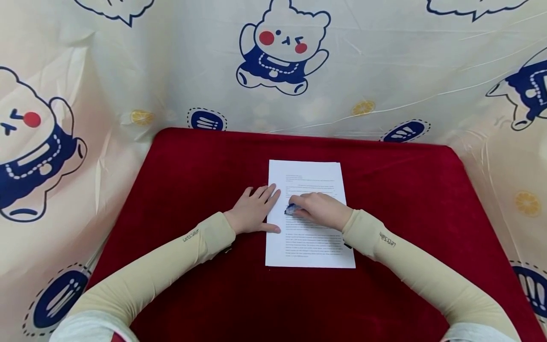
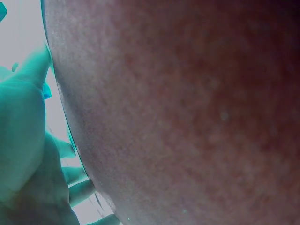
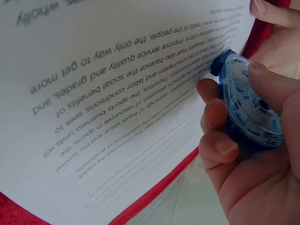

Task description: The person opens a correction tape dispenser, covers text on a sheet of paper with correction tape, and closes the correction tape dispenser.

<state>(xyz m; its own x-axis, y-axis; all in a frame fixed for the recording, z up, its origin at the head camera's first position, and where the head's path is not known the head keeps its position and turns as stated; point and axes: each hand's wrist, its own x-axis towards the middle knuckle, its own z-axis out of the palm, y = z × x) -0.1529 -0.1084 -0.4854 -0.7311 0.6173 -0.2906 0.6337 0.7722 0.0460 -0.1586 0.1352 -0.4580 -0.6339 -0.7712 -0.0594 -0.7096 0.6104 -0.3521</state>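
Note:
A printed sheet of paper [image 1: 277, 249] lies on the red cloth. My right hand [image 1: 323, 209] grips a blue, clear-cased correction tape [image 3: 253, 105], thumb on one side and curled fingers on the other. Its blue tip is down at the left end of a text line, around mid-page. On the sheet's left margin rests my left hand [image 1: 253, 209], fingers spread and straight, thumb pointing toward the page. In the left wrist view a large blurred surface covers most of the picture, and part of the left hand [image 2: 26, 140] shows in a teal tint at the left.
The red cloth [image 1: 192, 171] covers the table on all sides of the paper. Behind and beside the table hangs a pale curtain [image 1: 205, 57] with printed cartoon bears. Both forearms, in cream sleeves [image 1: 162, 266], reach in from the front.

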